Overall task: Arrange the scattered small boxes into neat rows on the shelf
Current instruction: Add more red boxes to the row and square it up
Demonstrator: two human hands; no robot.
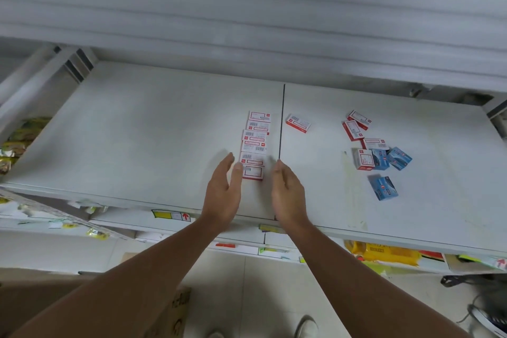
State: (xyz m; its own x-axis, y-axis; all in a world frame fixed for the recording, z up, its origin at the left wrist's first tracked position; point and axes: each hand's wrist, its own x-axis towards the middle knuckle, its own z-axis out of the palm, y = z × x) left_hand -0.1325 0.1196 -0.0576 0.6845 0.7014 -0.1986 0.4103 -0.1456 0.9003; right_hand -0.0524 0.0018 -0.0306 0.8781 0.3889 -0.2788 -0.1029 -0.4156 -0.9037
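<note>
— Head view first: where do the small boxes sit?

— On the white shelf (142, 129). A straight row of red-and-white boxes (255, 144) runs up the middle of the frame, just left of the dark seam (282, 123) between the two shelf panels. One stray red-and-white box (298, 123) lies just right of that seam, tilted.

— And the rest?

— At centre right is a loose cluster of red-and-white boxes (359, 136), lying at odd angles, some touching. Blue boxes (391, 159) lie against its lower edge, and one more blue box (383, 188) sits apart below them.

— The hands?

— Both reach in from the bottom of the frame, palms facing each other, either side of the near end of the row. Left hand (223, 195): its grip is released, fingers straight, and the fingertips seem to touch the nearest box, though blur makes that uncertain. Right hand (288, 195): grip also released, fingers straight, just beside the row and apart from it.
</note>
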